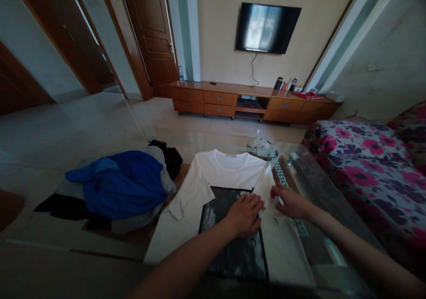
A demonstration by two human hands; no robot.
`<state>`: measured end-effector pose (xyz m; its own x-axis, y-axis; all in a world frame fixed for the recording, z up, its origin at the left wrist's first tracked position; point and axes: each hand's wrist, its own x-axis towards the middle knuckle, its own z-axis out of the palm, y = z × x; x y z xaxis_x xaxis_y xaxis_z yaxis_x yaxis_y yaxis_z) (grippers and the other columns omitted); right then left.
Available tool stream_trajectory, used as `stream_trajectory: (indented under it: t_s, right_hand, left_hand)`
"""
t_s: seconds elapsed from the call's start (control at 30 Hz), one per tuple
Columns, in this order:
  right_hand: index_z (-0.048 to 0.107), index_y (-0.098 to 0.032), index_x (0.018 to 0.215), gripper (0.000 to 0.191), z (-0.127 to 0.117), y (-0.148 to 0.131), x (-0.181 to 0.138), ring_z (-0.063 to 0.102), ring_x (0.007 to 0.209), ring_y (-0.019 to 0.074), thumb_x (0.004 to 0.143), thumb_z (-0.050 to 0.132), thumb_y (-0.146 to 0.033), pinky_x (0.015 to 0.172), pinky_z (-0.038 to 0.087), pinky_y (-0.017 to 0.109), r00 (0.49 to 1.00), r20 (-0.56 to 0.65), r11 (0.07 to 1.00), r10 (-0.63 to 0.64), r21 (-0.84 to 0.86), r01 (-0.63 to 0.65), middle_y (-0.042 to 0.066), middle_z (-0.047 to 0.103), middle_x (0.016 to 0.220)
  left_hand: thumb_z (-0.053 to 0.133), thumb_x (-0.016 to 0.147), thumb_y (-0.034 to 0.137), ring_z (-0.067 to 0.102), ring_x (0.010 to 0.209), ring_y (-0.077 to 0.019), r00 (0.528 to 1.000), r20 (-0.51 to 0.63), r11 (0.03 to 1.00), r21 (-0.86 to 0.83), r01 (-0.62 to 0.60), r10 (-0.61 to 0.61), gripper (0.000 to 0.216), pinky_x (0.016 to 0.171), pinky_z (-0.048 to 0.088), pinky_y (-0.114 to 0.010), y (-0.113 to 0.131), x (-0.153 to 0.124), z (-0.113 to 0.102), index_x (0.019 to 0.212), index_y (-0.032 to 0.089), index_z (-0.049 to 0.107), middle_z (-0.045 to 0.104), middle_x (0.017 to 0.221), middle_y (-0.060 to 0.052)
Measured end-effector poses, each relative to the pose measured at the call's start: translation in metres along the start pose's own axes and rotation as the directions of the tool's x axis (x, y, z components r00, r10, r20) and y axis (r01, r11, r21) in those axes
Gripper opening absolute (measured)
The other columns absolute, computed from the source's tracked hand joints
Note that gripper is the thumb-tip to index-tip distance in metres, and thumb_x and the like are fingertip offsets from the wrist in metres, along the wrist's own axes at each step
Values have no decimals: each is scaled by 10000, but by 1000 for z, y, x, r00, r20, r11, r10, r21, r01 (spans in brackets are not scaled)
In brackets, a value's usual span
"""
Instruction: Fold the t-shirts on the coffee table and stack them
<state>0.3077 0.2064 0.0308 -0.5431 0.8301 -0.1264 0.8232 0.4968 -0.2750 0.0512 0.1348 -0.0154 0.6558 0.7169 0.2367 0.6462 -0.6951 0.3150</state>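
Note:
A white T-shirt (229, 168) with a dark printed panel (229, 254) lies spread on a glass-topped table, its neckline facing away from me. My left hand (244, 214) rests flat on the shirt, over the print's upper right part, fingers stretched out. At the shirt's right sleeve, my right hand (288, 201) is closed, pinching the white fabric near the sleeve's outer edge. The sleeve on the left side lies angled down across the shirt's body. Part of the print is hidden under my left hand and forearm.
To the left is a heap of clothes with a blue garment (123, 183) on top and grey and black ones around it. A crumpled clear plastic bag (261, 146) lies beyond the shirt. On the right stands a floral sofa (362, 157); a low wooden cabinet (219, 99) lines the far wall.

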Motion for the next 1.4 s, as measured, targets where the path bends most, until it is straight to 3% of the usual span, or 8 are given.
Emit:
stream_trajectory:
  t_s: [0.1, 0.2, 0.43, 0.63, 0.8, 1.03, 1.23, 1.4]
  right_hand:
    - [595, -241, 1030, 397, 12, -21, -50, 604, 993, 249, 658, 633, -107, 858, 475, 359, 995, -3, 995, -95, -15, 95, 83, 618, 1101]
    - [603, -253, 999, 242, 24, -33, -75, 604, 934, 245, 794, 596, -125, 835, 466, 373, 990, -62, 987, -124, -108, 117, 71, 629, 1024]
    - [570, -255, 1069, 157, 44, -38, -90, 620, 942, 253, 936, 518, -189, 839, 489, 388, 946, -321, 997, -48, -77, 25, 81, 640, 1028]
    - [559, -251, 1162, 252, 68, -37, -93, 614, 1017, 283, 917, 544, -194, 867, 503, 437, 910, -415, 998, 14, -44, -35, 104, 648, 1117]
    - [632, -280, 1133, 256, 76, -34, -96, 617, 1002, 291, 948, 501, -161, 844, 474, 439, 880, -475, 987, 6, -136, -81, 89, 691, 1065]
    - [655, -285, 1129, 238, 77, -29, -100, 599, 1024, 286, 989, 484, -196, 862, 420, 439, 882, -460, 975, -104, -221, 0, 95, 686, 1110]
    - [644, -268, 1116, 217, 78, -30, -100, 576, 968, 288, 947, 524, -203, 886, 419, 444, 906, -409, 976, -109, -218, 19, 91, 657, 991]
    - [613, -247, 1182, 306, 77, -30, -100, 558, 944, 285, 902, 519, -167, 862, 436, 439, 907, -411, 983, -95, -181, 21, 96, 625, 983]
  left_hand:
    - [435, 1001, 460, 319, 1500, -260, 1000, -4, 1000, -3, 7, -7, 600, 1236, 236, -453, 1, 0, -1, 1528, 179, 381, 414, 1598, -108]
    - [461, 994, 415, 359, 1468, -255, 1000, -25, 1000, -18, 9, -9, 556, 1221, 276, -438, 2, 2, -1, 1496, 182, 411, 456, 1557, -108]
    - [525, 939, 202, 495, 1273, -251, 986, -108, 991, -52, 122, -128, 392, 1094, 436, -406, -2, 25, 8, 1330, 202, 547, 574, 1347, -107]
    - [505, 950, 134, 538, 1110, -244, 998, -19, 998, 6, 57, -57, 173, 986, 488, -371, -21, 38, 9, 991, 191, 663, 620, 1073, -97]
    - [472, 897, 6, 510, 1155, -216, 1000, -11, 1000, 3, 2, -2, 296, 1002, 477, -343, -36, 31, 0, 1028, 200, 653, 602, 1133, -80]
    - [485, 971, 126, 511, 1115, -243, 999, -14, 997, 69, 44, -43, 175, 969, 493, -378, -42, 27, -5, 963, 198, 644, 591, 1093, -100]
    - [538, 862, 62, 542, 1099, -262, 998, -27, 992, 113, 53, -51, 221, 982, 485, -409, -35, 24, -9, 988, 192, 665, 603, 1112, -112]
    - [535, 912, 173, 496, 1283, -259, 997, -63, 998, 52, 42, -39, 327, 1116, 416, -430, -23, 21, -8, 1224, 204, 625, 570, 1355, -103]
